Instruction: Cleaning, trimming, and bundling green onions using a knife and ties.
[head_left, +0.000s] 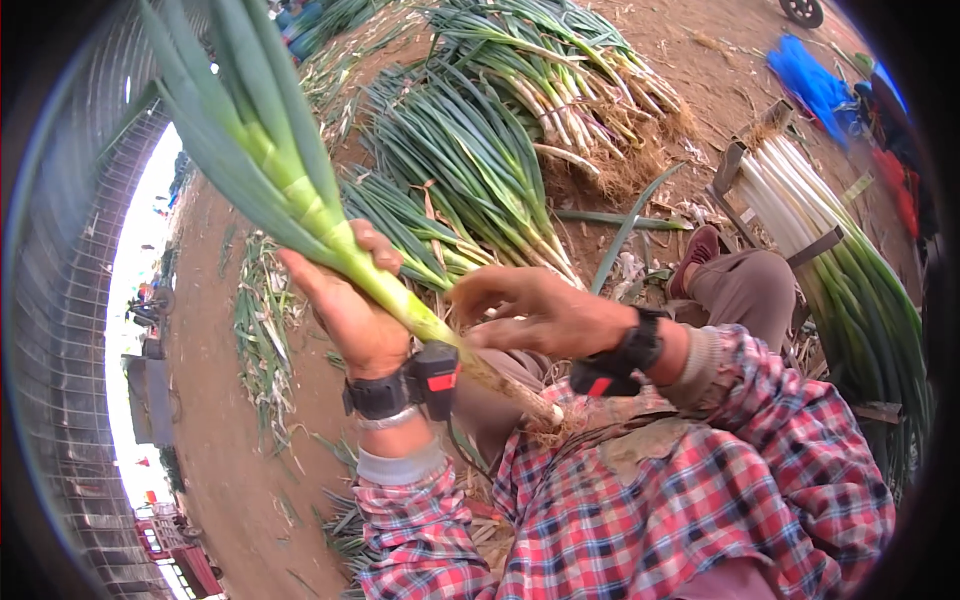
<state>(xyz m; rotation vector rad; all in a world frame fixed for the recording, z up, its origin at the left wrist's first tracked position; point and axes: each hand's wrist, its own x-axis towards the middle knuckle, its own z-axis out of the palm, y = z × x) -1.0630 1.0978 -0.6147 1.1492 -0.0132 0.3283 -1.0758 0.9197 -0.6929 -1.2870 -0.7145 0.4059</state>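
A large Welsh onion (385,285) slants across the middle, its broad green leaves at the upper left and its pale root end near my lap. My left hand (345,300) is closed round the stalk below the leaves. Beside the lower stalk is my right hand (545,310), fingers curved and apart from the thumb, slightly blurred. I see nothing held in it. Dry brownish skin covers the lower stalk, and thin roots (550,425) hang at its end.
Heaps of untrimmed Welsh onions (455,160) lie on the dirt ground ahead. At the right, a metal rack (735,180) holds a bundle of white-stemmed onions (815,220). Leaf scraps (265,340) litter the left. Wire mesh (75,380) curves along the left rim. Blue plastic (810,75) lies far right.
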